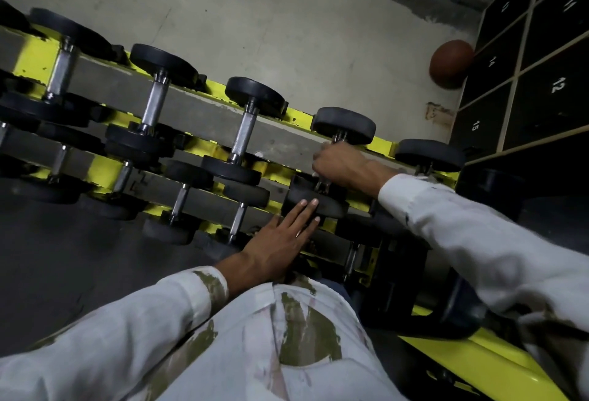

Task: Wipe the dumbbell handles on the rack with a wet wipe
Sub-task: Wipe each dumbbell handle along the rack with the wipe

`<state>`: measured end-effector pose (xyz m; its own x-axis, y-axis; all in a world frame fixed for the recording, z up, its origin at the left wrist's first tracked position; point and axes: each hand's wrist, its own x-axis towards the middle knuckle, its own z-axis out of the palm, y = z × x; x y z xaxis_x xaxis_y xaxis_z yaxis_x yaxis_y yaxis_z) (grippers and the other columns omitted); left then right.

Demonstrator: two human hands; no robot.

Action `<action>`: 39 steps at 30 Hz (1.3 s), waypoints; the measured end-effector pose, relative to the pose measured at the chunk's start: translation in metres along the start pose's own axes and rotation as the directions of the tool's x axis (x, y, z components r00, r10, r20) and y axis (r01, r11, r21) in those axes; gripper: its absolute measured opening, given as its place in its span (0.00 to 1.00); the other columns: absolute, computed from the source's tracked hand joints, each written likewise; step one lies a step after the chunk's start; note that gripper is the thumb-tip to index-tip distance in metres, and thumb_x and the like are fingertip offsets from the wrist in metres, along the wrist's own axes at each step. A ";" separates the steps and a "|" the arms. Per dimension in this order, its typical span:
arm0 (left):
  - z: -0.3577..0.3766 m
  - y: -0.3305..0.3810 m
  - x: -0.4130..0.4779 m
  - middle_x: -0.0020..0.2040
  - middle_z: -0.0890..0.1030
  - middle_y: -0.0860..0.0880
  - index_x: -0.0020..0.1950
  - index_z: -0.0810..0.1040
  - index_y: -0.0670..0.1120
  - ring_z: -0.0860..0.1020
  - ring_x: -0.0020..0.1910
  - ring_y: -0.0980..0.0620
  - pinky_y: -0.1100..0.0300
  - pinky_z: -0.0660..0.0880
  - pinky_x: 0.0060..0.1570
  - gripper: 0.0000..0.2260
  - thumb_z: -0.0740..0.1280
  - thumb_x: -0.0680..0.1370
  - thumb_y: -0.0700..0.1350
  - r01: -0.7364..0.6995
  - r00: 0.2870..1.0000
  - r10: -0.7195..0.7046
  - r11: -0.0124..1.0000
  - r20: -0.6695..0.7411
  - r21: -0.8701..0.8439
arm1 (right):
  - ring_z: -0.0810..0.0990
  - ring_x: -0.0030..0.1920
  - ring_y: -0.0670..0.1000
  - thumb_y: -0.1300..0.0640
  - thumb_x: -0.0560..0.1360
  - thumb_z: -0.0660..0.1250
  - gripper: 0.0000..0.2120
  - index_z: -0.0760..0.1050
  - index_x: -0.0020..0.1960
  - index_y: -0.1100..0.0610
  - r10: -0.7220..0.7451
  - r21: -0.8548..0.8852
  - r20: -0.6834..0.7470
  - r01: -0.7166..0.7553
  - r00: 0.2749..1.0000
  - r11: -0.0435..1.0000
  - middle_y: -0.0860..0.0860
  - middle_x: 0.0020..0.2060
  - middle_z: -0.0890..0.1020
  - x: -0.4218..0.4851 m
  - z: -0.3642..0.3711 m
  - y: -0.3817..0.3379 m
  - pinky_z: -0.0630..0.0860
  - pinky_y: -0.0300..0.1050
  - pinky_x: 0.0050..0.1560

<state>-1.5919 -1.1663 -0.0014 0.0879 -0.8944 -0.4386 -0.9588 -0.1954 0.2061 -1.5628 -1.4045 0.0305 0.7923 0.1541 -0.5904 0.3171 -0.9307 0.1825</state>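
Dumbbell (345, 125) on the rack (32, 59) top rail
Right hand (339, 163) grips its handle (322, 182); left hand (280, 238) rests flat on its near head

We're in a gym, no question, in the free-weights corner. A tiered yellow rack (32, 59) runs right across the view, paint chipped, loaded with dumbbells (243, 128): black round heads and knurled steel handles, row under row. There's bare concrete floor (255, 18) behind it and dark matting (63, 257) on the near side. Off to the right, a brown ball (451, 62) sits against black compartments (548, 88) with white numbers: 12, 14, 15.
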 end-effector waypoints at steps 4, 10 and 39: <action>-0.003 0.002 0.000 0.79 0.26 0.39 0.83 0.37 0.43 0.32 0.81 0.39 0.41 0.61 0.76 0.46 0.68 0.79 0.44 0.009 1.000 -0.009 1.000 0.023 0.007 | 0.79 0.53 0.56 0.55 0.81 0.63 0.11 0.80 0.57 0.58 -0.124 0.135 0.002 0.123 0.992 0.983 0.55 0.53 0.83 -0.002 0.009 -0.014 0.73 0.48 0.42; -0.005 0.003 -0.002 0.79 0.26 0.39 0.84 0.38 0.44 0.32 0.81 0.40 0.42 0.61 0.77 0.44 0.67 0.80 0.47 0.016 1.000 -0.016 1.000 0.024 -0.003 | 0.77 0.42 0.55 0.56 0.77 0.68 0.03 0.79 0.48 0.55 0.007 0.358 -0.220 0.074 0.975 0.931 0.52 0.44 0.76 -0.033 0.037 -0.008 0.70 0.47 0.37; -0.017 0.017 -0.002 0.78 0.24 0.40 0.84 0.36 0.45 0.30 0.80 0.39 0.40 0.58 0.77 0.38 0.59 0.82 0.41 0.096 0.991 -0.093 0.995 0.091 -0.020 | 0.77 0.28 0.47 0.72 0.76 0.61 0.12 0.75 0.42 0.57 0.474 0.205 0.699 0.485 0.536 -0.850 0.53 0.31 0.78 0.026 0.085 -0.008 0.76 0.40 0.35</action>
<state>-1.6037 -1.1748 0.0173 0.1521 -0.8319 -0.5337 -0.9406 -0.2877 0.1804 -1.5888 -1.4213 -0.0536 0.2105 -0.5906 -0.7790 0.0076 0.7979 -0.6028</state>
